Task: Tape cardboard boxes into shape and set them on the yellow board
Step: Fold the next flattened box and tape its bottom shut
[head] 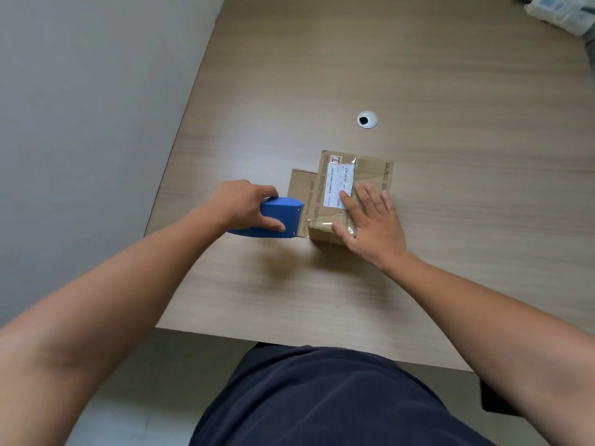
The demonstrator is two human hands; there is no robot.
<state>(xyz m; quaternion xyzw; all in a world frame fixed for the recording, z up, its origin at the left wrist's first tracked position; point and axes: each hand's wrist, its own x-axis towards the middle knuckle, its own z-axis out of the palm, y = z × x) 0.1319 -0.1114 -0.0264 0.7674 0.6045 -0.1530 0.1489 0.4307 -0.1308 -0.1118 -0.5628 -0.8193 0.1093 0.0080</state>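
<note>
Left hand [244,204]: curled round the blue tape dispenser [277,217], fingers over its top and thumb on the near side. The toothed mouth sits just beside the near left corner of the box.
Right hand [370,217]: flat, fingers straight and spread, pressing on the near end of the box top. It grips nothing.
Cardboard box [375,173]: stands on the counter [450,91] about mid-way across, top face up and carrying a white label [333,185]. A shiny clear tape strip [352,175] runs along the middle of the top, under the right hand's fingers.
Side flap [301,185]: sticks out from the left side of the box, behind the dispenser, not folded in.
Yellow board: not in view.
Step in hand: probably finishing or tearing off a tape strip at the near left edge. Whether tape spans from dispenser to box is hard to tell.
Doing it well: press the right palm down firmly so the box cannot slide. Pull the dispenser low and taut, then tilt its teeth into the tape for a clean tear. Smooth the loose end down over the edge afterwards.
Risk: a slack pull may wrinkle the tape or drag the light box sideways.
Elsewhere: a round cable grommet [367,119] lies beyond the box, and some white items [553,11] sit at the far right corner.
</note>
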